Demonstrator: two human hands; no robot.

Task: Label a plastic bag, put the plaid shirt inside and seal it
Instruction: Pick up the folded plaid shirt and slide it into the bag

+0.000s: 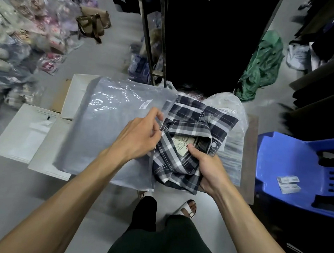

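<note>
A frosted plastic bag (pixel 104 128) is held out in front of me, its open mouth facing right. A small barcode label (pixel 145 105) is stuck near its upper right corner. My left hand (pixel 140 136) pinches the bag's open edge. The folded navy, white and grey plaid shirt (pixel 192 124) lies right at the bag's mouth, collar and neck tag up. My right hand (pixel 207 167) grips the shirt's near right side, thumb on the collar tag. Most of the shirt is outside the bag.
Flat white boxes (pixel 24 133) lie on the floor at the left, below the bag. A blue plastic chair (pixel 292 171) with label strips (pixel 288 184) stands at the right. Bagged goods pile at the far left, a green cloth (pixel 263 66) at the back, a metal rack (pixel 150 33) ahead.
</note>
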